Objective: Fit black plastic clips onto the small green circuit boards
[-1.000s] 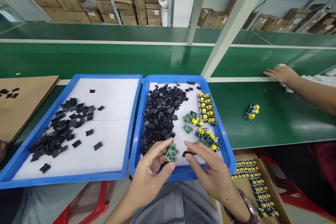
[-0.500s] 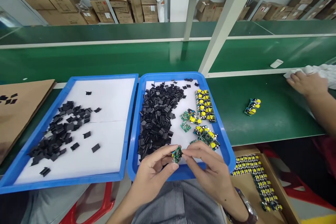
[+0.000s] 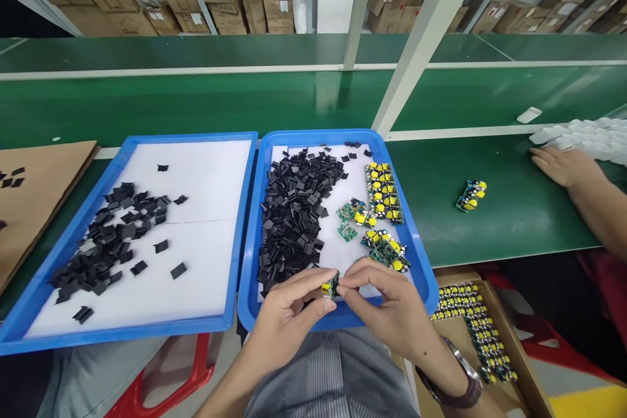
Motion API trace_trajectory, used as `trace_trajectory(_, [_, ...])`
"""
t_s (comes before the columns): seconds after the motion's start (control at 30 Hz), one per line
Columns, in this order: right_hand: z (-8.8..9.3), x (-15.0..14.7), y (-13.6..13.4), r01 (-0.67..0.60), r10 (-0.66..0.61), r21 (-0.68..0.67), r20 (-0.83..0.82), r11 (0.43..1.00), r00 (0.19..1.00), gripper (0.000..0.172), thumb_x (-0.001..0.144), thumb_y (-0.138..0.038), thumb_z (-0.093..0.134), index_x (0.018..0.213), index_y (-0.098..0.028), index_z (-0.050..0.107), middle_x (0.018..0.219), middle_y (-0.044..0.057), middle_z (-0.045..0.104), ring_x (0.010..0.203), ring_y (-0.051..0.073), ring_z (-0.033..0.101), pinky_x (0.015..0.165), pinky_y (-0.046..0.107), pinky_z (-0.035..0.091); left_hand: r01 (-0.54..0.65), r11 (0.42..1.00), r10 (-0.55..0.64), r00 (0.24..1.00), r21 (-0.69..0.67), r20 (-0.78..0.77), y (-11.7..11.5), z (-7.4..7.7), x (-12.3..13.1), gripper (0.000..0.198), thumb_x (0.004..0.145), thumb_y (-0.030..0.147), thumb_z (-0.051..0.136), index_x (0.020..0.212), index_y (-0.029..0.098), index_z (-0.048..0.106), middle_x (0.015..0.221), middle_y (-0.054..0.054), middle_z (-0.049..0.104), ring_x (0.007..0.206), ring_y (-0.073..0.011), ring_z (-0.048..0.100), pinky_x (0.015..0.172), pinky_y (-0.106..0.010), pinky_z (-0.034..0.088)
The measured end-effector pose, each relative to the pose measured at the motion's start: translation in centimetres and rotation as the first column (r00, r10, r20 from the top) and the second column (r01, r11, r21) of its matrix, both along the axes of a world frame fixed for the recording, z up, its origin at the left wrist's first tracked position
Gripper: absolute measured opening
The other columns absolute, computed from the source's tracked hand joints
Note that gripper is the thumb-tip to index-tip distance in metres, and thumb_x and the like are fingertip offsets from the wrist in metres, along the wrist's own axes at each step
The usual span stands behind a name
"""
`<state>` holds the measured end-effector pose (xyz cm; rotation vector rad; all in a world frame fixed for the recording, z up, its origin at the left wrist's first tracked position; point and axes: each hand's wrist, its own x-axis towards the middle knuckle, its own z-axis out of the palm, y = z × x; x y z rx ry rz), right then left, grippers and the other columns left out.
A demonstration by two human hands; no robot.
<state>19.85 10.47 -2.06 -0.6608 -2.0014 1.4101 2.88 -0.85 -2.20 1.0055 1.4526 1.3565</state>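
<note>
Over the near edge of the right blue tray (image 3: 252,255), my left hand (image 3: 294,307) pinches a small green circuit board (image 3: 333,285) with a yellow part between thumb and fingers. My right hand (image 3: 386,300) has its thumb and fingertips pressed together against the board's right side; whatever lies between them is hidden. Inside this tray, a heap of black rectangular pieces (image 3: 291,215) fills the left side. Circuit boards with yellow parts stand in a block (image 3: 385,192) at the right, and a loose pile of boards (image 3: 386,251) lies nearer my right hand.
A second blue tray (image 3: 240,209) on the left holds scattered black pieces (image 3: 110,241). Cardboard (image 3: 44,209) lies beyond it. At right are a few boards (image 3: 471,195), another person's hand (image 3: 563,166) by white packaging (image 3: 588,137), and a carton (image 3: 526,353) of boards below.
The circuit board has turned in my fingers, so its yellow part now faces the camera. The other person's hand has come down off the white packaging toward the table. My view has shifted slightly.
</note>
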Motion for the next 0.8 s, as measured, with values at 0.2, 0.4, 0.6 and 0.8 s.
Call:
trace_trajectory(0.2, [0.7,-0.2,0.6,-0.066,0.066,0.002,0.056,0.998,0.996,0.016,0.094,-0.010,0.065,0.089,-0.023,0.072,0.086,0.002,0.072,0.078,0.017,0.069,0.070,0.031,0.054,-0.009,0.999,0.013,0.996,0.048,-0.093,-0.3,-0.8,0.1,0.036,0.093,0.020,0.076,0.127,0.034,0.077,0.124,-0.005,0.077,0.111,-0.0208,0.074,0.095,-0.031,0.063])
trace_trajectory(0.4, [0.7,-0.7,0.4,-0.059,0.046,0.106,0.122,0.993,0.991,0.018,0.093,-0.009,0.062,0.084,-0.022,0.069,0.082,0.002,0.069,0.076,0.018,0.064,0.071,0.033,0.053,-0.007,0.998,0.021,0.979,0.069,-0.204,-0.5,-1.5,0.1,0.039,0.096,0.020,0.073,0.131,0.037,0.074,0.130,-0.004,0.074,0.122,-0.0209,0.070,0.106,-0.033,0.057])
trace_trajectory(0.6, [0.1,-0.6,0.7,-0.043,0.042,-0.051,-0.014,0.998,0.999,0.013,0.098,-0.020,0.067,0.101,-0.024,0.079,0.093,0.005,0.077,0.086,0.020,0.072,0.076,0.033,0.059,-0.009,0.999,0.010,1.000,0.040,-0.021,-0.4,-1.4,0.4,0.037,0.099,0.025,0.068,0.135,0.033,0.071,0.147,-0.009,0.063,0.131,-0.0254,0.064,0.103,-0.034,0.060])
trace_trajectory(0.8, [-0.3,-0.7,-0.2,0.012,-0.019,-0.125,-0.055,0.992,0.998,0.020,0.096,-0.018,0.068,0.110,-0.026,0.080,0.093,0.004,0.077,0.084,0.018,0.072,0.075,0.033,0.060,-0.032,0.998,0.028,0.997,0.056,0.071,-0.2,-0.7,0.3,0.033,0.097,0.026,0.072,0.129,0.030,0.075,0.135,-0.010,0.069,0.121,-0.0256,0.069,0.095,-0.034,0.064])
